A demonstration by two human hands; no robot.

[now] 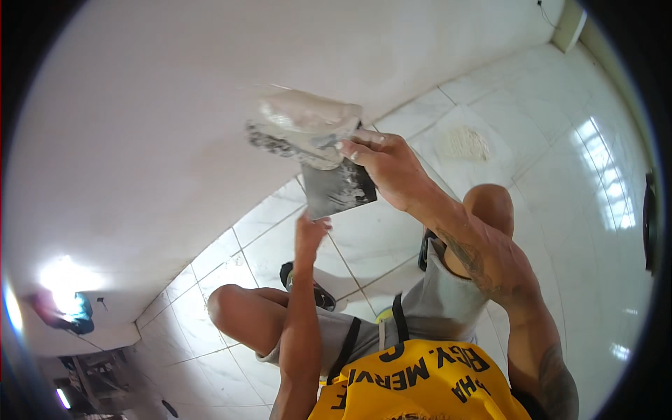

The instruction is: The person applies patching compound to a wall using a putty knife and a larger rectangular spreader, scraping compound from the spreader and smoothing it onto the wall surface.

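My right hand (393, 168) is closed around a wide putty knife (353, 126). White putty (304, 112) is heaped along its blade. Just below, a flat dark metal plate (329, 189), smeared with putty, is tilted close to the putty knife. My left hand (311, 234) grips the plate's lower edge; most of its fingers are hidden behind it. Both tools are held up in front of a pale wall (189, 133). Some blur at the blade's left end hides where the putty stops.
White floor tiles (364, 238) lie under my bent knees. A rough patch of spilled putty (467, 143) dries on the tiles to the right. At the far left a bright lamp (68, 287) shines beside the wall, with dark metal equipment (94, 381) below it.
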